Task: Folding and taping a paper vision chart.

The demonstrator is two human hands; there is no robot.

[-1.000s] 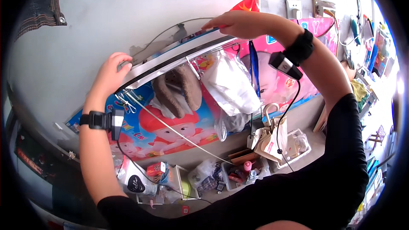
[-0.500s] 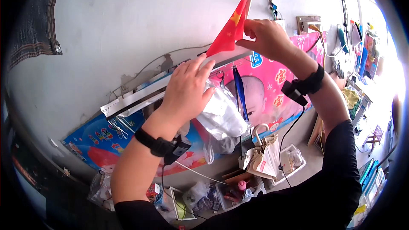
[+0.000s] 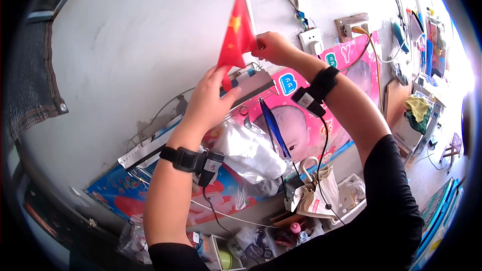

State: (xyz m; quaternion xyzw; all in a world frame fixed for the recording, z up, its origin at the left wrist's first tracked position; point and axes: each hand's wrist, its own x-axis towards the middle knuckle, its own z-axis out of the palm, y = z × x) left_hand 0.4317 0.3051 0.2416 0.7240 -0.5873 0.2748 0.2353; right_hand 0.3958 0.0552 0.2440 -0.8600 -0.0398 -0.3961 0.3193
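My right hand (image 3: 275, 49) is closed on the white stick of a small red flag (image 3: 236, 35) with yellow stars, held upright before the wall. My left hand (image 3: 207, 101) is beside the flag's lower corner, its fingertips meeting the red cloth and its thumb apart from the fingers. Behind that hand runs a narrow wall rack (image 3: 251, 90) with a metallic front edge. Below the rack hang a clear plastic bag (image 3: 251, 145) with white contents and a blue strap (image 3: 273, 125).
A pink and blue baby poster (image 3: 334, 88) covers the wall behind the rack. Wall sockets (image 3: 312, 41) and cables are at upper right. Lower down are a beige umbrella (image 3: 319, 188), a white basket (image 3: 351, 195) and several bagged items. A dark cloth (image 3: 37, 70) hangs at far left.
The flag and my right hand have moved left, and the flag stands more upright. My left hand has shifted slightly, its fingers drawn closer together. The view has shifted somewhat.
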